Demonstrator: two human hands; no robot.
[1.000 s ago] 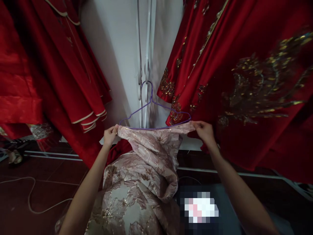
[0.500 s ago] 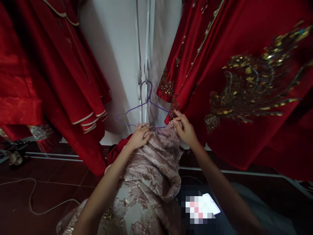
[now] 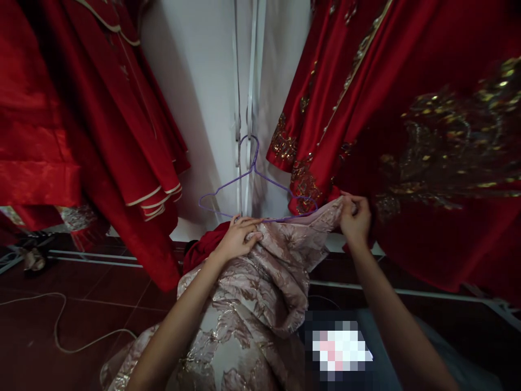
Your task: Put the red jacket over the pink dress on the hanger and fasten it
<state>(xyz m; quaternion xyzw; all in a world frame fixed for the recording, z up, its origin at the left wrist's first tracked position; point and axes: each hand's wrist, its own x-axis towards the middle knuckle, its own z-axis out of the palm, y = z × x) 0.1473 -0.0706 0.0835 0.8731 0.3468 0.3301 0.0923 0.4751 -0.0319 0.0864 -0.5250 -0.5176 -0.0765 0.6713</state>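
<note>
A pale pink brocade garment (image 3: pixel 260 282) with a gold floral pattern hangs down in front of me from a thin purple wire hanger (image 3: pixel 252 187). The hanger's hook is caught on a white cabinet door handle (image 3: pixel 246 125). My left hand (image 3: pixel 238 239) is closed on the cloth at the middle of the hanger's bottom bar. My right hand (image 3: pixel 355 217) pinches the garment's right edge and holds it out to the right, past the hanger's right end. A bit of dark red cloth (image 3: pixel 201 247) shows under the left hand.
Red satin robes (image 3: pixel 93 125) hang at the left. Red robes with gold embroidery (image 3: pixel 407 136) hang at the right, close to my right hand. A white cable (image 3: pixel 61 326) lies on the dark red floor. Metal rails (image 3: pixel 81 256) run low along the floor.
My hands came together from the hanger's two ends to its middle. Since then the right hand has drawn the cloth's edge out to the right, while the left stayed at the middle.
</note>
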